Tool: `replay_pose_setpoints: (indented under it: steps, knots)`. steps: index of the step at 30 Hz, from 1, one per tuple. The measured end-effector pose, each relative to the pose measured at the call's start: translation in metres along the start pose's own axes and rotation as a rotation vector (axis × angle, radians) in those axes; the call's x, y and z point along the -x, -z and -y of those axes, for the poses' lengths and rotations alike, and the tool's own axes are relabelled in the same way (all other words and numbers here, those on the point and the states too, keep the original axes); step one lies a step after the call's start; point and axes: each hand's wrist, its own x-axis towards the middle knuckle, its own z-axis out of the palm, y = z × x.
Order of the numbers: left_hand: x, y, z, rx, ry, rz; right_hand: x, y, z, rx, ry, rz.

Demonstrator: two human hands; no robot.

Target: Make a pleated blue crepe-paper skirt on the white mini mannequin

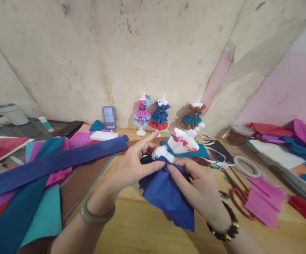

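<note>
1. Between both hands, above the light wooden bench (121,222): a small white dress form with red blotches (186,139), tilted with neck up and to the right, a narrow teal band (170,149) around the waist.

2. At the left hand (131,160): thumb pressed on the gathered top of a thin, crinkled deep-blue sheet (169,197), just below the band; index finger raised, grip behind the form too hidden to judge.

3. At the right hand (199,185): thumb and index finger pinched narrow on the same sheet, just beside the left thumb; loose lower edge hanging below.

4. Step in hand, judging by the folds: gathering the sheet into a skirt at the waist.

5. For the next move, probably needed: a small, even tuck with the right fingers, plus firm left thumb pressure against slipping.

6. Beyond the hands: a pink-and-aqua ruffled dress (141,113), a blue-and-red ruffled dress (160,115) and a brown-and-teal ruffled dress (192,119), all on miniature forms.

7. Right of the right hand: orange-handled scissors (236,193), a crinkled pink piece (265,203) and a white ring-shaped roll (235,164).

8. Left of the left hand: a long, flat deep-blue strip (63,160) across other coloured sheets.
</note>
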Motion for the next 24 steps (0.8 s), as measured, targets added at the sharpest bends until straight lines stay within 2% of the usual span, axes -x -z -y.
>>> replay_pose_setpoints:
  steps: [6,15,19,21,24]
  knots:
    - [0.0,0.001,-0.004,-0.021,0.025,0.008,0.0,0.001,-0.002,-0.008,-0.006,0.019]
    - [-0.002,-0.003,0.002,-0.029,0.077,-0.016,0.001,-0.002,-0.006,0.017,-0.034,0.091]
    - [-0.004,-0.004,-0.002,-0.005,0.15,-0.064,0.0,-0.002,-0.013,0.046,-0.067,0.138]
    - [-0.005,-0.003,-0.002,0.027,0.187,-0.114,0.0,0.0,-0.015,0.108,0.001,0.098]
    - [-0.007,-0.002,0.0,0.116,0.225,-0.192,0.001,0.005,-0.009,0.23,0.25,-0.023]
